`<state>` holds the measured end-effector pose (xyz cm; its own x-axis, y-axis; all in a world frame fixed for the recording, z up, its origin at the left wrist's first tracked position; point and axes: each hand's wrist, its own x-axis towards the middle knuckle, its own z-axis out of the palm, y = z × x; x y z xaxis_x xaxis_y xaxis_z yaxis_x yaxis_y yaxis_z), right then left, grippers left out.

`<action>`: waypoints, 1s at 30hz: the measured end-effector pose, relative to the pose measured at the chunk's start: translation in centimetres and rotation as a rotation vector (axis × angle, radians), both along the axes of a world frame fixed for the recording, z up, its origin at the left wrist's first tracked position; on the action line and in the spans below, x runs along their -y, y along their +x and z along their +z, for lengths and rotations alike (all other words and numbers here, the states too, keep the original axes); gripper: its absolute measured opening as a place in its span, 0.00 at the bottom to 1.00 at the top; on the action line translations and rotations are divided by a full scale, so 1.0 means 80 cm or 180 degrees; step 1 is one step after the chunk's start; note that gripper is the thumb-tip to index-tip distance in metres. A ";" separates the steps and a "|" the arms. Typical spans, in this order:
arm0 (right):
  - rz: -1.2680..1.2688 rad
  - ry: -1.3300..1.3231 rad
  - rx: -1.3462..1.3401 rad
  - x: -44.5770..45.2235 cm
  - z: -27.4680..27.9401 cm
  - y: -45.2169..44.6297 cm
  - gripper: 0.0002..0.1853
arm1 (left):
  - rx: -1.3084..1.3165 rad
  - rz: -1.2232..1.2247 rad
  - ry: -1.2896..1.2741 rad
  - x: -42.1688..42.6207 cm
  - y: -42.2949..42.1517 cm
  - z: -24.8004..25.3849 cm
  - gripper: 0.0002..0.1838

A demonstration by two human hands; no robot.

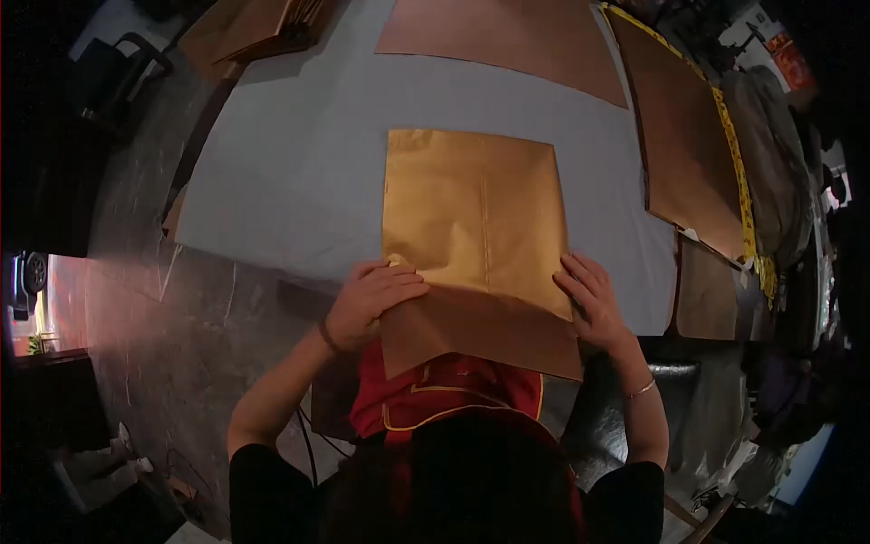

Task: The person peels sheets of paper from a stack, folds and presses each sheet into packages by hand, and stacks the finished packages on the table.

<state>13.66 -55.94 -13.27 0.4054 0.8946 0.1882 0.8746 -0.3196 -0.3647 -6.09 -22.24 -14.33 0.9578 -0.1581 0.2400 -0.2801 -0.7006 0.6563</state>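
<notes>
A gold sheet [471, 208] with a slight sheen lies on the grey-covered table, a faint line running down its middle. At its near end a brown section [480, 331] extends past the table edge in front of the red apron; whether it is a fold of the same sheet or a separate piece I cannot tell. My left hand [376, 297] grips the near left edge, fingers over the top. At the near right edge, my right hand [591, 299] holds the gold sheet with bent fingers. Both thumbs are partly hidden.
The table [281, 172] bears a large brown sheet [507, 41] at the far side. To the right lies another brown panel [689, 136] beside a yellow measuring tape [732, 136]. Folded brown material [272, 32] is at the far left. A dark chair [118, 72] stands beyond.
</notes>
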 end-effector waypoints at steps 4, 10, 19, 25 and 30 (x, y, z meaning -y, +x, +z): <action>0.0293 -0.0188 0.0054 -0.006 0.004 0.002 0.27 | -0.0325 -0.0054 -0.0374 -0.008 0.007 0.016 0.18; 0.0433 0.0002 -0.0341 -0.022 -0.013 0.024 0.17 | -0.0514 -0.0381 -0.0241 -0.022 0.018 0.029 0.16; -0.0871 -0.0140 -0.2262 -0.027 -0.008 0.029 0.09 | -0.2029 0.1028 -0.2538 -0.033 0.060 0.043 0.17; -0.1870 0.1082 -0.2712 -0.050 -0.021 0.008 0.30 | -0.3157 0.1527 -0.3134 -0.050 0.113 0.041 0.21; -0.1918 0.0994 -0.2027 -0.064 0.001 0.002 0.26 | -0.2461 0.1357 -0.3238 -0.058 0.106 0.028 0.22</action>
<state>13.80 -50.86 -13.22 0.8946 0.4456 -0.0325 0.1983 -0.4612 -0.8649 2.41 -17.61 -12.13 0.8295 0.1077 -0.5480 0.5112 0.2489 0.8227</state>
